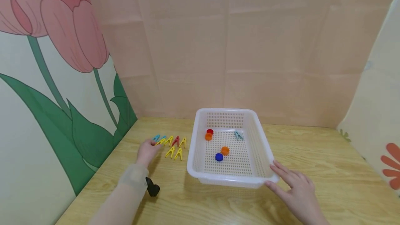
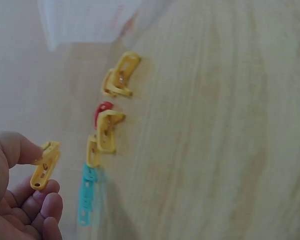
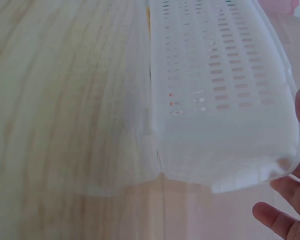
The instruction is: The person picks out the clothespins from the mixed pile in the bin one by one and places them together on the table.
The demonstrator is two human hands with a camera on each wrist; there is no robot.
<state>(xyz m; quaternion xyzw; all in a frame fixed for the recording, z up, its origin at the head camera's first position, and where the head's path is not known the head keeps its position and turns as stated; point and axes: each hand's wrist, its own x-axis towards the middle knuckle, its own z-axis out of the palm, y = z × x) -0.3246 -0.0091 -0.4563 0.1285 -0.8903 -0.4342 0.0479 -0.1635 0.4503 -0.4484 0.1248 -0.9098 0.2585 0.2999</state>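
My left hand [image 1: 147, 152] pinches a yellow clothespin [image 2: 46, 165] between thumb and fingers, at the left end of a group of clothespins. Beside it lie two blue clothespins [image 1: 156, 137], a red clothespin [image 1: 176, 141] and several yellow clothespins [image 1: 178, 154]. Right of them stands a white perforated plastic basket [image 1: 232, 180]. My right hand [image 1: 297, 188] holds the basket's near right corner, thumb on the front side and fingers along the right rim. Inside the basket lies a light blue clothespin [image 1: 239, 135].
Also in the basket are a red round piece [image 1: 210, 132], two orange round pieces [image 1: 225, 150] and a blue round piece [image 1: 219, 157]. The wooden table [image 1: 312, 155] meets a pinkish covered wall [image 1: 225, 61] behind and a tulip-patterned wall [image 1: 28, 141] at left.
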